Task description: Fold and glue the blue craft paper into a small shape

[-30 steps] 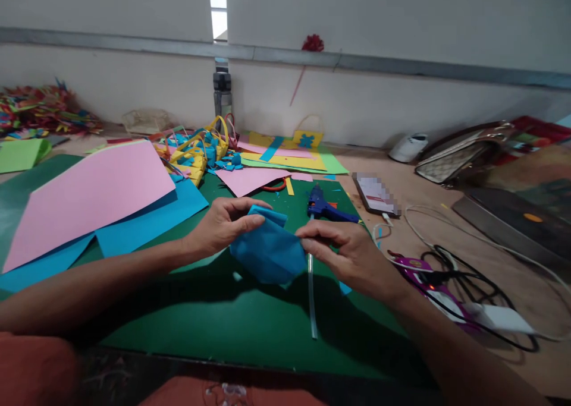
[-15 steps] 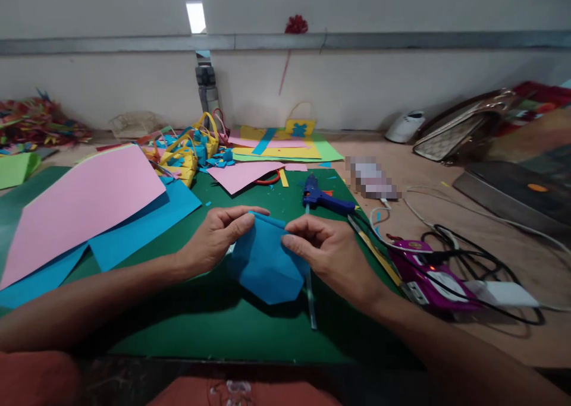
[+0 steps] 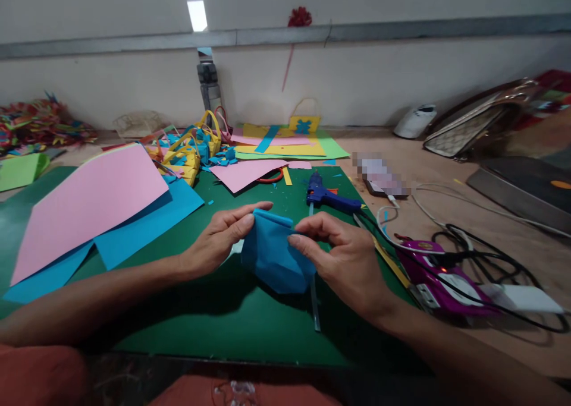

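Observation:
Between my hands is a piece of blue craft paper (image 3: 277,257), its upper edge folded over and its lower outline angled. My left hand (image 3: 225,233) pinches the upper left corner between thumb and fingers. On the opposite side, my right hand (image 3: 334,248) grips the paper's right edge, thumb in front. The paper is held tilted over a green cutting mat (image 3: 187,329). Just beyond my right hand lies a blue hot glue gun (image 3: 332,198), with a clear glue stick (image 3: 316,311) reaching toward me partly behind the paper and hand.
Pink sheets (image 3: 98,204) and blue sheets (image 3: 151,227) lie left. Yellow and blue paper baskets (image 3: 185,156) stand behind them. Red-handled scissors (image 3: 270,176) lie partly under pink paper. At right are a craft knife (image 3: 390,263), a purple power strip (image 3: 439,281) with cables, and a phone (image 3: 381,177).
The blue paper has tipped, so its lower part looks shorter and the top fold shows more. Both hands keep their grip. The whole view has shifted slightly.

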Action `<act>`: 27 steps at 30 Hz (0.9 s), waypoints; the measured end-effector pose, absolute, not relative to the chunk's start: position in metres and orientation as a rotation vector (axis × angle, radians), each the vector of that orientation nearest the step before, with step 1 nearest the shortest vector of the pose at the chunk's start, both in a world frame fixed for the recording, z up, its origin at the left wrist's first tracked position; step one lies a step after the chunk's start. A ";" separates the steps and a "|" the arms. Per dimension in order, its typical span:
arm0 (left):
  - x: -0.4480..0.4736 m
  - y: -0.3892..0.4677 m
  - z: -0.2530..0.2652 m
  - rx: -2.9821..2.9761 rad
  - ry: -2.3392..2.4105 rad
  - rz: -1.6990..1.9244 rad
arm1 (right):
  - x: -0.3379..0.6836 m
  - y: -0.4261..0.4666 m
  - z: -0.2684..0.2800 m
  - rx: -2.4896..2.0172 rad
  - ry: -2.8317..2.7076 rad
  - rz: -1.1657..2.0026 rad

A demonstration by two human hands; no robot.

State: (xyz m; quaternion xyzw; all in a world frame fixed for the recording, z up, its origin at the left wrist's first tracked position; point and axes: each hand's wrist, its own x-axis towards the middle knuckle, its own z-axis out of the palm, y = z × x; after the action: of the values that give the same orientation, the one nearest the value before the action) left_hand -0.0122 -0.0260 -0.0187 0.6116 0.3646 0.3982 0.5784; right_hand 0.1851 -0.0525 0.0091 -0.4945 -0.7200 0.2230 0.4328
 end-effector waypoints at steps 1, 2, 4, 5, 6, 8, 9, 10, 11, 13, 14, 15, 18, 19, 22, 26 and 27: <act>-0.012 -0.027 -0.018 1.467 0.857 0.943 | 0.185 -0.053 0.010 -1.226 -1.806 0.525; -0.012 -0.027 -0.017 1.502 0.867 0.960 | 0.186 -0.054 0.010 -1.223 -1.815 0.496; -0.010 -0.029 -0.015 1.579 0.908 1.010 | 0.186 -0.055 0.010 -1.209 -1.825 0.448; -0.009 -0.030 -0.015 1.623 0.934 1.036 | 0.186 -0.056 0.010 -1.193 -1.831 0.434; -0.008 -0.031 -0.015 1.670 0.959 1.054 | 0.186 -0.056 0.010 -1.170 -1.836 0.420; -0.006 -0.033 -0.016 1.758 0.992 1.073 | 0.186 -0.058 0.008 -1.098 -1.857 0.391; -0.006 -0.033 -0.017 1.793 1.004 1.077 | 0.186 -0.058 0.007 -1.056 -1.873 0.366; -0.005 -0.034 -0.017 1.819 1.012 1.076 | 0.186 -0.059 0.006 -1.018 -1.894 0.330; -0.005 -0.034 -0.018 1.836 1.016 1.073 | 0.186 -0.060 0.004 -0.981 -1.917 0.283; -0.006 -0.034 -0.018 1.838 0.996 1.051 | 0.187 -0.061 0.002 -0.929 -1.964 0.167; -0.006 -0.034 -0.018 1.821 0.974 1.031 | 0.188 -0.061 0.001 -0.918 -1.980 0.102; -0.007 -0.034 -0.018 1.796 0.951 1.011 | 0.189 -0.061 0.000 -0.909 -1.993 0.038; -0.011 -0.030 -0.016 1.725 0.873 0.976 | 0.191 -0.060 -0.001 -0.885 -2.018 -0.105; -0.012 -0.027 -0.016 1.693 0.823 0.975 | 0.192 -0.060 0.000 -0.874 -2.021 -0.131; -0.015 -0.015 -0.014 1.506 0.623 0.940 | 0.192 -0.060 0.001 -0.838 -2.023 -0.149; -0.016 -0.003 -0.015 1.323 0.509 0.805 | 0.191 -0.061 0.002 -0.753 -2.072 -0.108; -0.015 -0.002 -0.015 1.316 0.498 0.778 | 0.191 -0.061 0.003 -0.730 -2.084 -0.091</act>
State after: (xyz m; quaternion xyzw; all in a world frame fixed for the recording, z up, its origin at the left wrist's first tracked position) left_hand -0.0155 -0.0019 -0.0152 0.5895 0.2229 0.3483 0.6939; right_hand 0.1906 -0.0608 0.0026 -0.2952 -0.8425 -0.0368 0.4490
